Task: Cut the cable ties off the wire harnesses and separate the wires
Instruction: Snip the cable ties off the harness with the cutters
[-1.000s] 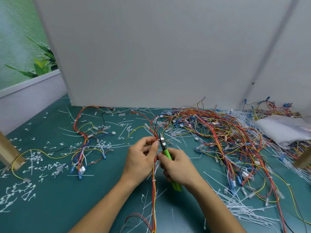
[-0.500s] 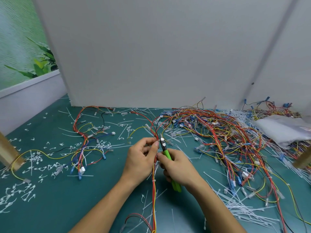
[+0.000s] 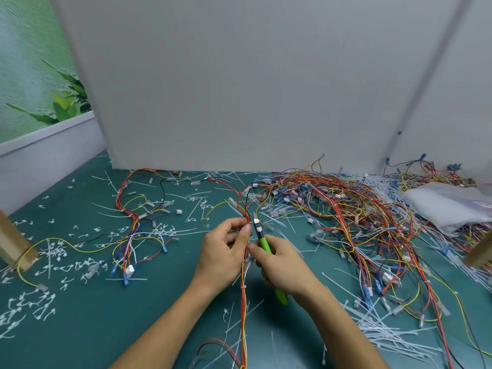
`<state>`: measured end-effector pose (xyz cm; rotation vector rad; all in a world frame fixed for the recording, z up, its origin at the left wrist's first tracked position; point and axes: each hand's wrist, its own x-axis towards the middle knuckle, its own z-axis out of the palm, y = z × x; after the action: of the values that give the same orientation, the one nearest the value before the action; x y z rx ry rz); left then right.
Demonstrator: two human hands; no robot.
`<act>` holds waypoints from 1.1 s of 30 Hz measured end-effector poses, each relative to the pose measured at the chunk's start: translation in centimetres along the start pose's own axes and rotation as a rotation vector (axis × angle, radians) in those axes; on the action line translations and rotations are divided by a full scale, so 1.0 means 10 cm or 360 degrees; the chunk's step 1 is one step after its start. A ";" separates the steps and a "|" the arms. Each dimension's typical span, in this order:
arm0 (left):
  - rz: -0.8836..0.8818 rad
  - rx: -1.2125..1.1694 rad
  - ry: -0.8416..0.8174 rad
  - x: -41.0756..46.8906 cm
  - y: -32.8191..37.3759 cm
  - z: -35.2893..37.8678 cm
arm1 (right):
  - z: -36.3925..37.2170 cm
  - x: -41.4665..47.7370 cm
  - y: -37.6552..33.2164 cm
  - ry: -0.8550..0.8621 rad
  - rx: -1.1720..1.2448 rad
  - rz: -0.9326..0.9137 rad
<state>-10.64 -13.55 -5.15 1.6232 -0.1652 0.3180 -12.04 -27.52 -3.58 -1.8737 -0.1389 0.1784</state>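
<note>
A thin harness of red, orange and yellow wires (image 3: pixel 243 310) runs from the front edge up between my hands. My left hand (image 3: pixel 225 255) pinches it near its upper end with thumb and fingers. My right hand (image 3: pixel 283 266) grips green-handled cutters (image 3: pixel 264 242), whose dark jaws point up beside the wires just right of my left fingertips. A white cable tie (image 3: pixel 243 286) still wraps the bundle below my hands. A big tangle of tied harnesses (image 3: pixel 354 219) lies to the right.
Separated wires (image 3: pixel 133 230) lie at left on the green mat (image 3: pixel 111 323), among many cut white tie scraps (image 3: pixel 383 331). A clear plastic bag (image 3: pixel 447 203) sits at far right. A grey board (image 3: pixel 239 83) stands behind. Wooden posts (image 3: pixel 12 246) flank both sides.
</note>
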 end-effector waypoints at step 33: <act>-0.0001 -0.0029 0.0002 0.00 0.01 0.00 | -0.01 -0.04 -0.06 -0.0168 0.0108 0.0134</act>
<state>-10.69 -13.60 -5.11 1.6049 -0.1661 0.3164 -12.40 -27.50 -3.01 -1.8041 -0.1248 0.3362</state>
